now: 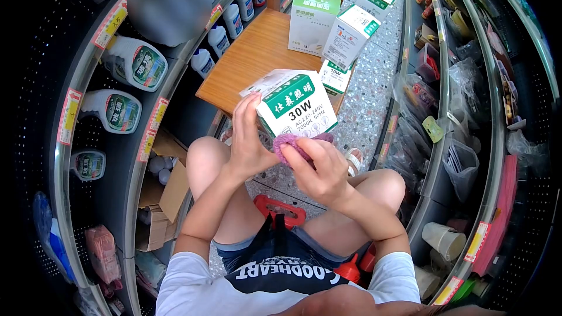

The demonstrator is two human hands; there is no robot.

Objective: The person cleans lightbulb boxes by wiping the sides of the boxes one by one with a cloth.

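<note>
A white and green light bulb box (298, 108) marked 30W is tilted in front of the wooden chair seat. My left hand (249, 140) holds the box at its left side, thumb below and fingers along the edge. In my right hand (319, 169) is a bunched pink-purple cloth (287, 143), pressed against the box's lower edge. The fingers of my right hand are closed round the cloth. Part of the cloth is hidden by those fingers.
More bulb boxes (313, 20) stand on and beside the wooden chair (246, 61). Shelves with spray bottles (120, 111) curve along the left. Shelves with bagged goods (465, 93) line the right. A red plastic object (281, 208) lies between my legs.
</note>
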